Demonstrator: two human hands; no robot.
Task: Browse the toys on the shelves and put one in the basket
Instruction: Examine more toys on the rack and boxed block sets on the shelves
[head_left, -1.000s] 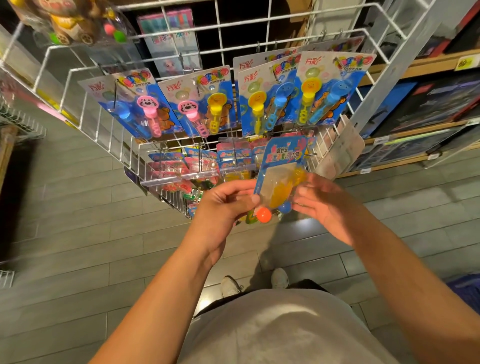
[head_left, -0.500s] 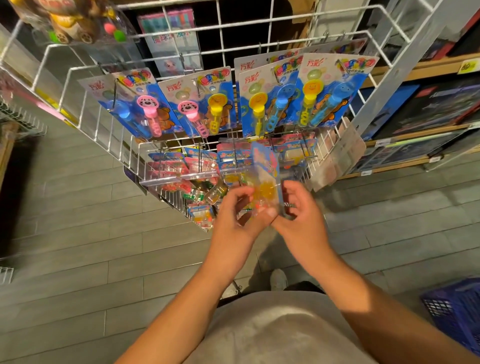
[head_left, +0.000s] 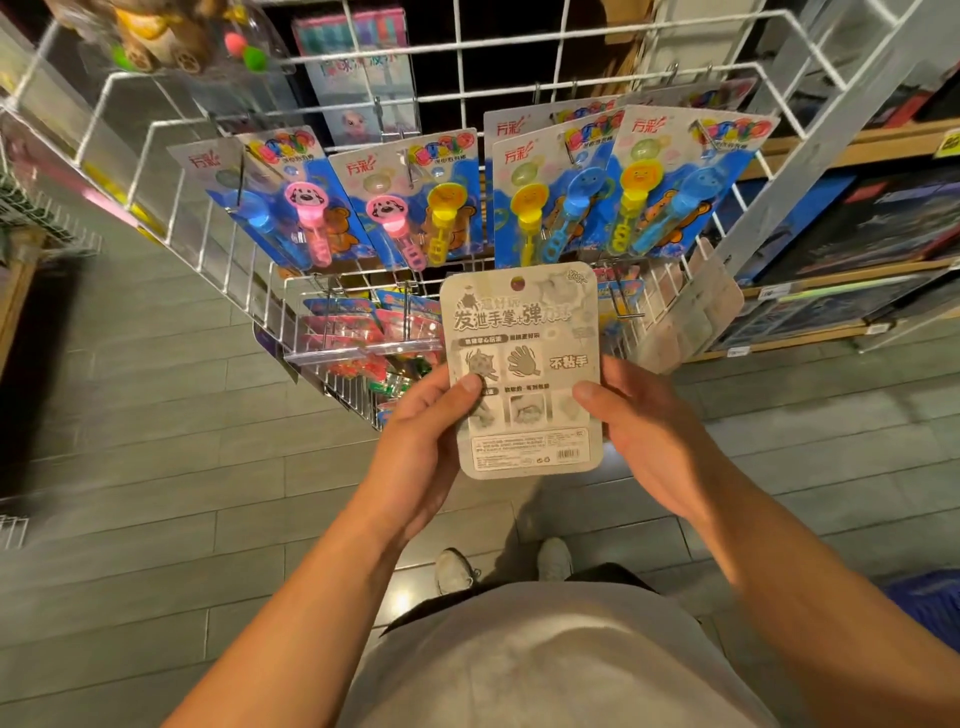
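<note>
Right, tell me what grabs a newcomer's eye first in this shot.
The grey back of a toy card, held up centre frame, left hand and right hand gripping its two side edges. Just above it, bright blue bubble-wand packs hang in a row on the white wire rack.

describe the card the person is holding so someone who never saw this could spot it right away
Start at the white wire rack hung with bright blue toy packs. Just below and in front of it, the left hand and right hand hold one card by its side edges. Unlike the colourful packs, it shows a plain grey printed back with a barcode.
</note>
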